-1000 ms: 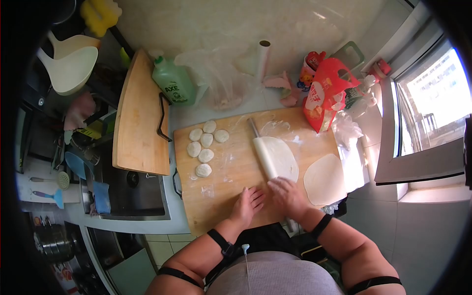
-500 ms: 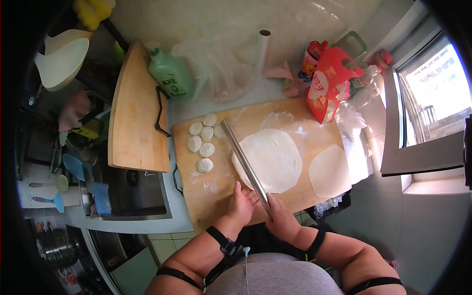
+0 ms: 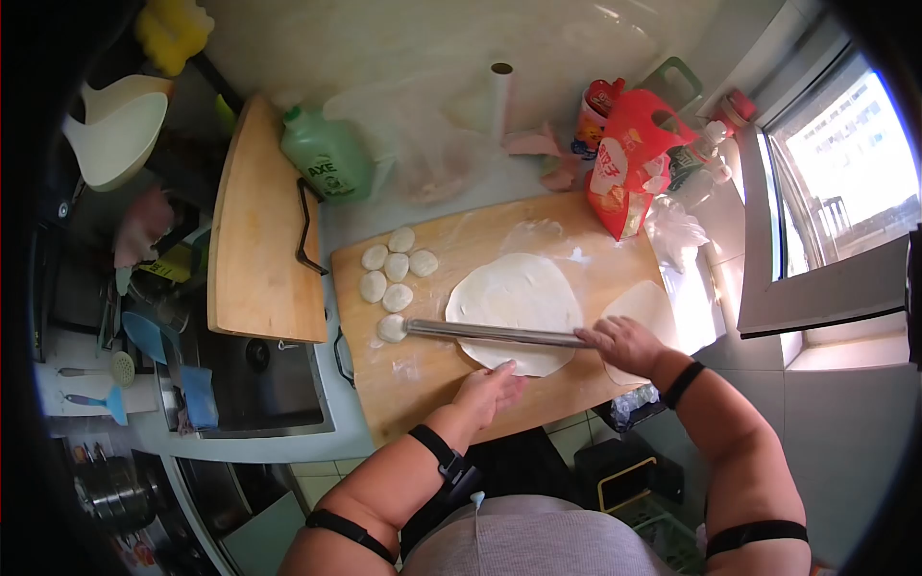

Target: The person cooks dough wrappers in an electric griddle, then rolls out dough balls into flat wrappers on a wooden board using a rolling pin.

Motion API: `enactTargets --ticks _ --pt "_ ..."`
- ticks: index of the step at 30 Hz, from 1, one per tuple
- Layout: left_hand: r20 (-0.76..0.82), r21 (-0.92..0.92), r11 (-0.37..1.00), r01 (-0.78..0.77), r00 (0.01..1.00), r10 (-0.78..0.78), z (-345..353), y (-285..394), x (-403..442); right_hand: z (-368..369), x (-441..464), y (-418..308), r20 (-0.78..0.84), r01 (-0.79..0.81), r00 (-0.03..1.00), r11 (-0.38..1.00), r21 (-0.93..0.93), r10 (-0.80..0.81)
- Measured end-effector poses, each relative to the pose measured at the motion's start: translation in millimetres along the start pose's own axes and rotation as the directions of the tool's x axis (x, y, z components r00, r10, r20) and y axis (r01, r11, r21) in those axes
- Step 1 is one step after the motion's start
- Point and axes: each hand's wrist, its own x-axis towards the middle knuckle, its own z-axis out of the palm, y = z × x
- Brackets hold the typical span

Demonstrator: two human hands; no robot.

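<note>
My right hand (image 3: 626, 347) is closed around the right end of a metal rolling pin (image 3: 490, 333). The pin lies nearly level across the lower part of a round, flat dough sheet (image 3: 514, 293), its left tip beside the lowest of several small dough pieces (image 3: 397, 267). At the sheet's near edge is my left hand (image 3: 490, 392), with its fingers stretched out and no tool in it; whether it touches the dough I cannot tell. A second dough sheet (image 3: 642, 305) lies to the right, partly hidden behind my right hand.
Everything rests on a floured wooden board (image 3: 403, 408). Behind it stand a green AXE bottle (image 3: 327, 158), a white roll (image 3: 500, 104) and a red bag (image 3: 624, 168). Left are an upright wooden board (image 3: 264, 230) and a sink (image 3: 259, 384). An open window (image 3: 845, 173) is at right.
The rolling pin has swung from a steep slant to nearly level as my right hand moved right and up. My left hand has shifted slightly, its fingers now at the dough's near edge.
</note>
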Motion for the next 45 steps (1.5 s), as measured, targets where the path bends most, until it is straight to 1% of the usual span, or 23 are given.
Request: enactTargets --ticks 5,7,9,10,12,13,14,15,16,19,20,24,27,29,31,35,36,38,40,41,42,43,45 --pt "0.158 -0.038 0.994 0.105 0.983 -0.097 8.3 21.9 5.6 12.5 33.0 45.3 -0.061 -0.036 0.998 0.998 -0.044 0.033" --pt "0.329 -0.321 0.946 0.053 0.943 0.058 11.5 52.1 11.1 8.5 40.6 50.2 -0.058 -0.039 0.998 0.998 -0.044 0.036" --pt "0.143 -0.497 0.838 -0.224 0.932 0.334 23.0 80.3 12.7 -1.2 50.3 47.9 -0.091 -0.124 0.987 0.989 0.084 0.132" --pt "0.139 -0.499 0.836 -0.227 0.931 0.336 27.5 92.3 17.2 -1.2 58.6 44.8 -0.091 -0.119 0.988 0.989 0.085 0.127" --pt "-0.029 0.067 0.788 -0.612 0.788 0.615 38.7 107.9 25.6 0.4 76.2 32.4 -0.277 -0.136 0.931 0.931 0.34 0.237" --pt "-0.029 0.066 0.79 -0.609 0.791 0.612 42.8 108.4 32.4 -4.7 90.6 22.5 -0.26 -0.155 0.925 0.901 0.405 0.276" --pt "0.12 0.698 0.31 -0.645 0.533 0.838 46.4 107.7 41.3 -4.0 102.9 16.1 -0.203 -0.169 0.939 0.888 0.429 0.276" --pt "0.442 0.891 -0.364 -0.27 0.341 0.829 50.1 107.5 47.3 0.8 116.2 10.0 -0.202 -0.168 0.94 0.887 0.429 0.276" --pt "0.403 0.911 -0.38 -0.157 0.524 0.75 58.3 111.4 39.5 8.9 130.3 5.4 -0.218 -0.18 0.939 0.921 0.345 0.265" --pt "0.329 0.898 -0.44 0.026 0.625 0.708 54.1 98.6 60.7 30.6 149.8 -1.5 -0.142 -0.249 0.951 0.954 0.166 0.273" --pt "0.293 0.913 -0.408 0.014 0.674 0.678 51.9 91.3 63.3 37.4 147.6 -4.5 -0.05 -0.301 0.951 0.952 0.065 0.304" --pt "0.424 0.865 -0.479 -0.149 0.727 0.539 40.8 23.1 17.5 44.7 72.0 -47.1 -0.039 -0.211 0.974 0.956 0.203 0.223" --pt "0.523 0.847 -0.405 -0.343 0.676 0.52 37.2 -22.4 -19.0 35.1 20.4 -77.2 0.012 -0.173 0.983 0.914 0.366 0.181" --pt "0.534 0.821 -0.508 -0.26 0.662 0.525 33.0 -27.7 -9.0 40.5 23.9 -76.8 0.01 -0.194 0.979 0.919 0.344 0.203" --pt "0.534 0.764 -0.642 -0.059 0.617 0.579 27.6 3.8 25.8 57.5 59.3 -50.7 -0.152 -0.175 0.965 0.957 0.23 0.213" --pt "0.314 0.929 -0.37 -0.021 0.575 0.755 46.9 101.3 58.1 43.9 148.7 -2.9 -0.051 -0.425 0.902 0.903 0.063 0.428" --pt "0.354 0.921 -0.387 -0.05 0.522 0.776 40.0 92.9 63.1 43.1 147.5 -4.0 -0.035 -0.413 0.909 0.909 0.064 0.415" --pt "0.392 0.901 -0.419 -0.114 0.627 0.673 37.3 60.2 42.1 51.0 113.5 -21.0 -0.03 -0.299 0.953 0.953 0.034 0.301" --pt "0.545 0.827 -0.514 -0.227 0.546 0.636 29.1 4.0 15.7 53.5 55.6 -53.7 -0.095 -0.197 0.974 0.974 0.11 0.208" --pt "0.516 0.834 -0.489 -0.256 0.678 0.524 33.6 -10.1 -6.8 40.2 34.8 -65.2 -0.006 -0.177 0.983 0.953 0.246 0.184" --pt "0.546 0.835 -0.41 -0.366 0.646 0.534 32.7 -21.7 -18.8 31.0 23.0 -74.0 0.076 -0.203 0.979 0.932 0.3 0.189" --pt "0.561 0.826 -0.416 -0.381 0.626 0.541 31.5 -25.4 -20.0 34.6 26.4 -72.4 0.074 -0.203 0.979 0.932 0.299 0.189" --pt "0.55 0.788 -0.588 -0.181 0.635 0.543 29.4 -5.6 3.4 50.1 42.7 -63.2 -0.083 -0.198 0.972 0.957 0.213 0.219"
